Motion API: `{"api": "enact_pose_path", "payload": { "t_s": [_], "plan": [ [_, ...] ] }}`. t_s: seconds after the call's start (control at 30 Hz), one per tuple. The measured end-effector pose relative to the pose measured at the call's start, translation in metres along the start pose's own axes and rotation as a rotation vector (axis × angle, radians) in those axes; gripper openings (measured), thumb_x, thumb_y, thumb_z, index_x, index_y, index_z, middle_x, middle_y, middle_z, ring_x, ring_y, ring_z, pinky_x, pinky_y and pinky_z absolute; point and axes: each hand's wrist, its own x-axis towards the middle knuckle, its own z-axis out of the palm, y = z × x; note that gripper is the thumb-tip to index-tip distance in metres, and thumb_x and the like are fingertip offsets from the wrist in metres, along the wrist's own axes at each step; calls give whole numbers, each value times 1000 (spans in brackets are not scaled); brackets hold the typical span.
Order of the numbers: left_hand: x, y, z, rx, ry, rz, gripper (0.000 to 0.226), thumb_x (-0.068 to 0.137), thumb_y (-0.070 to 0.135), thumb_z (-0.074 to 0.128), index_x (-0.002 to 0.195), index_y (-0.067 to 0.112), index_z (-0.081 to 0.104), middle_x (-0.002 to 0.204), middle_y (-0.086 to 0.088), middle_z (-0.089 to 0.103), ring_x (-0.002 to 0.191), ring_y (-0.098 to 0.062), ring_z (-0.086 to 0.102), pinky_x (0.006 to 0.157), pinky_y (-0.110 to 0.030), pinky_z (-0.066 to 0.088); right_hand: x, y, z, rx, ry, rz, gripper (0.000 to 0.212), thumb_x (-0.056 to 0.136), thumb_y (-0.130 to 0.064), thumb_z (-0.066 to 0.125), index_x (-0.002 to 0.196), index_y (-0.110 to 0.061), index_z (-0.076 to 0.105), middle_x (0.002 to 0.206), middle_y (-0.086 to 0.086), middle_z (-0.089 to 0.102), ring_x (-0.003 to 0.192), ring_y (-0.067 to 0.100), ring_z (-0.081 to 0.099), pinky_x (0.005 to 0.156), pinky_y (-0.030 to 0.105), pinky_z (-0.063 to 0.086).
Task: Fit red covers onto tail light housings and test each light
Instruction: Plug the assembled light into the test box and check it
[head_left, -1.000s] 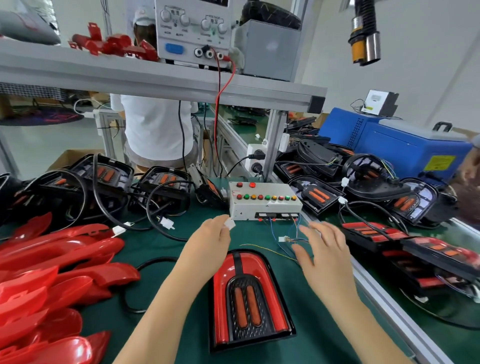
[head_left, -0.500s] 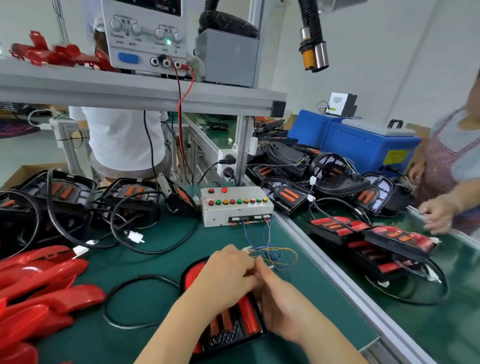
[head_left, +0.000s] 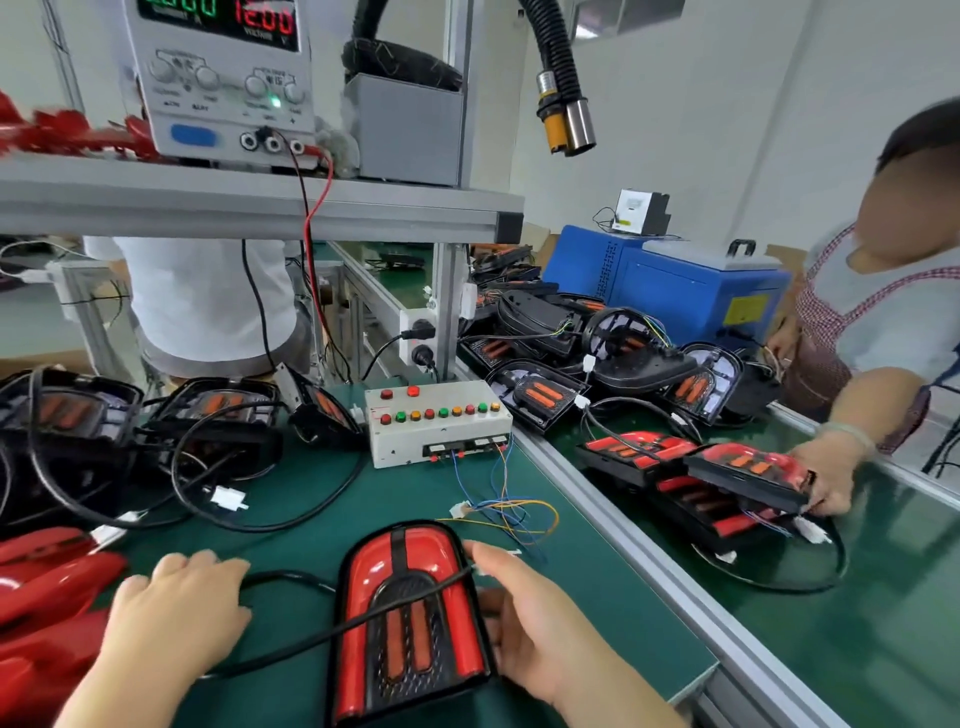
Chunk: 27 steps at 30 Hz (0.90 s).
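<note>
The snag to watch: the black cable (head_left: 285, 574) runs out from under your left hand (head_left: 176, 618) and lies slantwise across the glossy face of the light (head_left: 374, 566). Lift or slide the light while that hand pins the cable and you are likely to tug the wire at its root or scuff the cover.

Your left hand lies palm down on the worktop (head_left: 322, 499) just left of the light, its fingers relaxed and gripping nothing. Your right hand (head_left: 535, 623) holds the light by its right edge, thumb on top near the cable's end and fingers tucked beneath. Whether the thumb also pinches the plug cannot be told.

The light lies face up between your hands, its red cover fitted, and looks unlit.

Just beyond it the thin, tangled wires of the lead (head_left: 460, 509) trail from the test box (head_left: 441, 441), its white plug lying apart from the light. They could catch on a hasty reach.

Loose covers (head_left: 47, 587) are heaped at your left, and bare housings (head_left: 78, 415) wait behind them.
</note>
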Motion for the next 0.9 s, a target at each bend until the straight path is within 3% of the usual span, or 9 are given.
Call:
{"api": "enact_pose_path", "payload": {
  "t_s": [0.1, 0.2, 0.33, 0.43, 0.53, 0.6, 0.67, 0.77, 0.9],
  "plan": [
    [2, 3, 4, 40, 5, 1, 38, 89, 50, 49, 126, 40, 44, 128, 16, 51, 124, -10, 44, 94, -28, 35, -3, 1, -6, 37, 14, -8, 30, 90, -35, 64, 115, -18, 65, 75, 12, 67, 56, 23, 63, 53, 30, 54],
    [10, 1, 1, -116, 16, 6, 7, 90, 36, 51, 96, 34, 51, 114, 13, 61, 109, -11, 55, 84, -26, 40, -6, 2, -8, 51, 26, -22, 28, 89, -35, 65, 110, -17, 67, 74, 11, 66, 59, 26, 64, 56, 34, 56],
    [19, 5, -14, -570, 170, -109, 13, 88, 22, 62, 77, 30, 60, 85, 2, 70, 80, -23, 66, 76, -32, 53, -3, 7, -9, 51, 53, -25, 28, 91, -37, 63, 113, -19, 65, 95, 17, 67, 83, 33, 64, 90, 58, 51],
    [19, 22, -23, -1101, 301, -146, 13, 89, 14, 64, 85, 25, 69, 77, 0, 69, 65, -22, 66, 62, -34, 55, -2, 8, -8, 56, 78, -34, 26, 94, -37, 59, 114, -20, 64, 101, 17, 70, 88, 34, 67, 93, 58, 50],
    [16, 41, -39, -1700, 47, -118, 22, 96, 4, 49, 105, 13, 67, 87, -7, 68, 74, -19, 64, 57, -25, 50, -1, 10, -7, 83, 65, -61, 28, 96, -36, 57, 119, -21, 61, 112, 14, 71, 103, 34, 69, 89, 55, 54],
    [11, 55, -52, -1898, -79, 1, 29, 98, -2, 39, 113, 8, 61, 97, -11, 68, 87, -20, 65, 61, -23, 52, 0, 11, -6, 94, 62, -87, 29, 96, -36, 57, 121, -20, 59, 109, 12, 73, 99, 30, 71, 78, 46, 59],
    [9, 69, -55, -1733, -17, 145, 28, 99, 6, 42, 119, 16, 59, 105, -6, 69, 98, -16, 64, 77, -25, 52, 1, 12, -4, 102, 63, -97, 30, 98, -36, 55, 123, -20, 57, 106, 10, 74, 95, 28, 72, 74, 43, 59],
    [-1, 93, -53, -1196, 142, 348, 33, 99, 27, 47, 130, 25, 56, 121, 8, 61, 118, -11, 54, 106, -28, 36, 3, 15, 1, 74, 90, -103, 33, 98, -42, 54, 125, -22, 56, 110, 7, 73, 98, 26, 72, 85, 49, 57],
    [-10, 130, -33, -544, 260, 516, 44, 100, 24, 34, 142, 26, 43, 133, 12, 47, 132, -8, 34, 104, -25, 29, 5, 19, 7, 7, 172, -160, 34, 97, -44, 53, 123, -22, 57, 113, 7, 72, 100, 23, 71, 91, 46, 56]
  ]
}}
